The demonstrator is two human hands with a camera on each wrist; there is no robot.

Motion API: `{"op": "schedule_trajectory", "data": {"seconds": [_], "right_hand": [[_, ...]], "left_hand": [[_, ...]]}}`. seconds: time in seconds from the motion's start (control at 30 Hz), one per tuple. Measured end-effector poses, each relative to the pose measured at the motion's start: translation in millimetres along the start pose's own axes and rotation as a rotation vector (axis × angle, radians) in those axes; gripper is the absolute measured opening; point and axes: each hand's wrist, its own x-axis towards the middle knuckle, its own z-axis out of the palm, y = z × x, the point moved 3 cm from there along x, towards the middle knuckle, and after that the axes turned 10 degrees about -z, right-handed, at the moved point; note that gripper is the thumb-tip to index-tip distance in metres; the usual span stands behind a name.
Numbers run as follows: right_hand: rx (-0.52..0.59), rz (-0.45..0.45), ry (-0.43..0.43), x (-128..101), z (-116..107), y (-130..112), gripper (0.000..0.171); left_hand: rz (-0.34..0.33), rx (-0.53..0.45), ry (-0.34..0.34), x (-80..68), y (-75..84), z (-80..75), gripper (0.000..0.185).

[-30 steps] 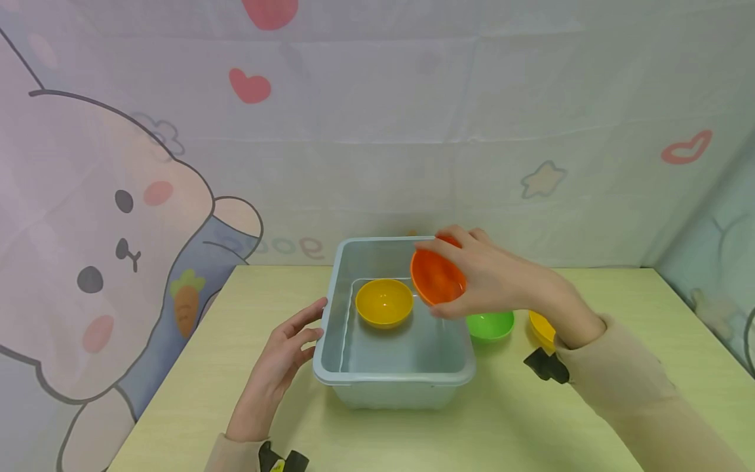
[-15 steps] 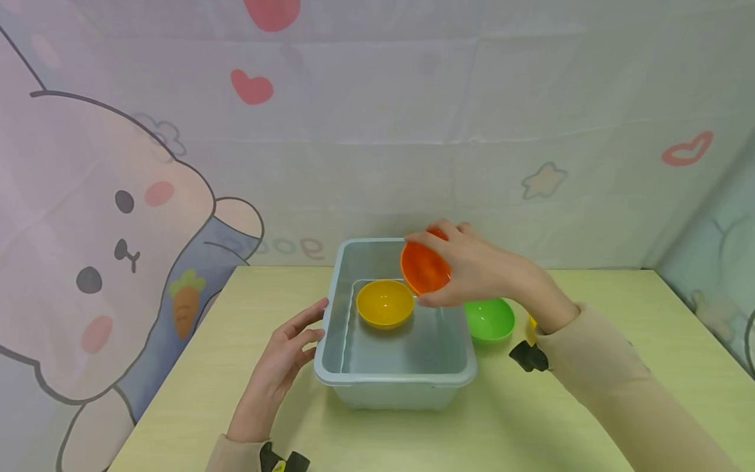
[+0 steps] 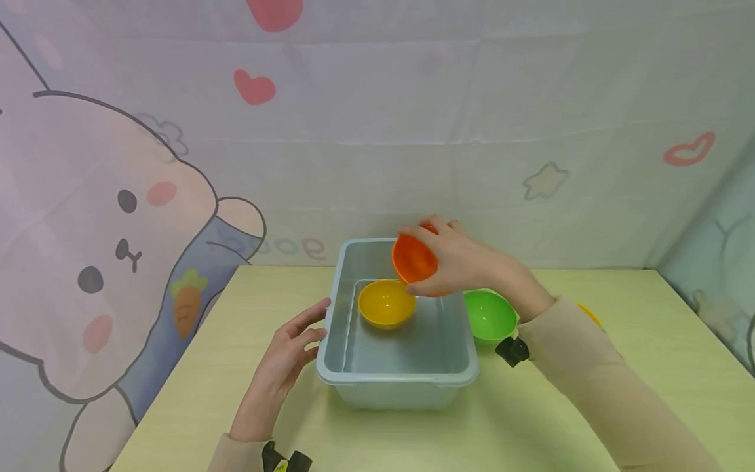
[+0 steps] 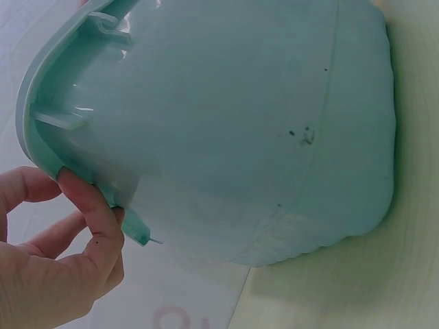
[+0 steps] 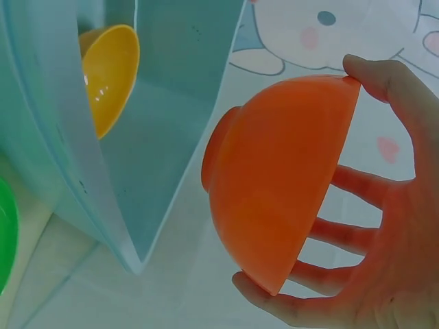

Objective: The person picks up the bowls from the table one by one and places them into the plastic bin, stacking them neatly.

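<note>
A pale blue-green plastic basin point(image 3: 396, 378) stands on the table with a yellow bowl point(image 3: 386, 305) inside. At its left rim is my left hand point(image 3: 289, 357); the left wrist view shows the bent fingers point(image 4: 89, 199) gripping the rim edge. My right hand point(image 3: 466, 262) holds an orange bowl point(image 3: 415, 257) by its rim, tilted on its side, above the basin's back right part. In the right wrist view the thumb is at one side of the orange bowl point(image 5: 281, 178) and the fingers are at the other, with the bowl's foot facing the basin.
A green bowl point(image 3: 489, 316) sits on the table right of the basin, partly behind it. Farther right, a yellow rim point(image 3: 591, 316) shows past the right sleeve. A printed cloth point(image 3: 377, 177) hangs behind the table point(image 3: 283, 288).
My right hand has carried the orange bowl left, farther over the basin, uncovering more of the green bowl. The left hand stays at the basin's rim.
</note>
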Motion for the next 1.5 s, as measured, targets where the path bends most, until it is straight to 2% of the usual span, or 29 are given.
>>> {"op": "schedule_trajectory", "data": {"seconds": [0.27,0.5,0.93,1.5], "right_hand": [[0.01,0.034,-0.002,9,5,5,0.081],[-0.012,0.014,-0.009,21,8,1,0.083],[-0.009,0.033,-0.007,37,21,5,0.081],[0.046,0.064,0.022,53,34,-1,0.084]], "left_hand": [[0.002,0.002,0.0,0.3,-0.3,-0.7,0.053],[0.003,-0.01,-0.003,0.6,-0.2,-2.7,0.053],[0.01,-0.01,-0.009,-0.4,0.5,-4.0,0.055],[0.008,-0.011,-0.01,-0.1,-1.2,-6.1,0.054]]}}
